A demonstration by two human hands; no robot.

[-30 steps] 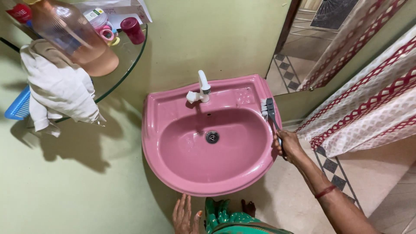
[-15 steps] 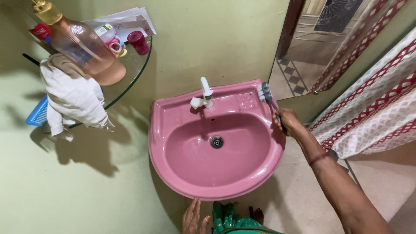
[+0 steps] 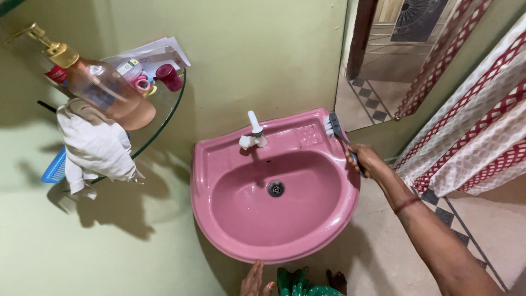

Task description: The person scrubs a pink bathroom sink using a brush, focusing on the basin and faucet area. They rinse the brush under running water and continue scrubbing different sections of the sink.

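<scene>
My right hand [image 3: 364, 160] grips the dark handle of a scrub brush [image 3: 333, 127]. Its white bristles rest on the back right corner of a pink wall-mounted washbasin [image 3: 219, 159]. A white tap [image 3: 252, 133] stands at the back rim, and a metal drain [image 3: 275, 189] sits in the middle of the bowl. My left hand [image 3: 255, 282] hangs low below the front of the basin, fingers spread, holding nothing.
A glass corner shelf [image 3: 164, 109] at upper left carries a pump bottle [image 3: 101, 87], a white cloth [image 3: 93, 145], a small maroon cup [image 3: 168, 77] and a blue comb [image 3: 55, 166]. A red-and-white patterned curtain [image 3: 471, 120] hangs at right. Tiled floor [image 3: 493, 219] lies below.
My right hand has slid the brush from the basin's right rim up to its back right corner. The view has shifted slightly.
</scene>
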